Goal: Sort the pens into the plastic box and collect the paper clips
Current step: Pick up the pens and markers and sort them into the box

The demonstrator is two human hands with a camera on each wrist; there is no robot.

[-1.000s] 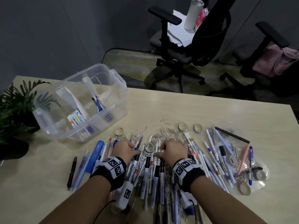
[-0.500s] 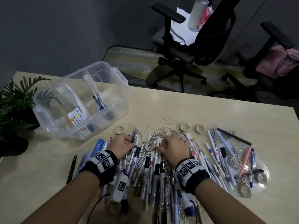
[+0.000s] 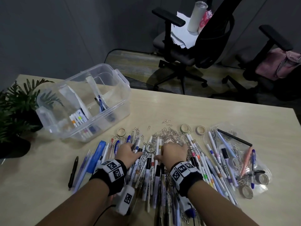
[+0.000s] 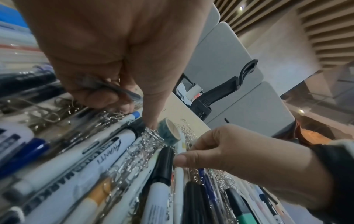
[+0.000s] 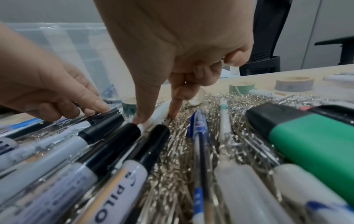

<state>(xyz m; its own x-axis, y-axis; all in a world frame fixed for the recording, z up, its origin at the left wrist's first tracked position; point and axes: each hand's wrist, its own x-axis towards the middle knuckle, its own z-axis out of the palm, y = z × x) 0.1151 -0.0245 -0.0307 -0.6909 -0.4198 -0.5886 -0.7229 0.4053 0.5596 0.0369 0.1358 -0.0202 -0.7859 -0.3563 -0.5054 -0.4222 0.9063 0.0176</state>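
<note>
Pens point(image 3: 151, 170), smooth plastic tubes, lie among wiry paper clips point(image 3: 167, 136); left hand point(image 3: 128, 152) pinches a thin pen, right hand point(image 3: 174, 154) pinches clips.

"PILO" on a white marker point(image 5: 122, 195), "MARKER" (lengthwise) on a white pen point(image 3: 226, 170)

My right hand point(image 5: 178, 45) points thumb and forefinger down onto a thin white pen point(image 5: 160, 115) amid paper clips point(image 5: 172, 151). My left hand point(image 5: 47, 84) fingers a dark pen point(image 5: 103, 113). A green highlighter point(image 5: 310, 133) lies right; tape rolls point(image 5: 294, 81) stand behind.
</note>
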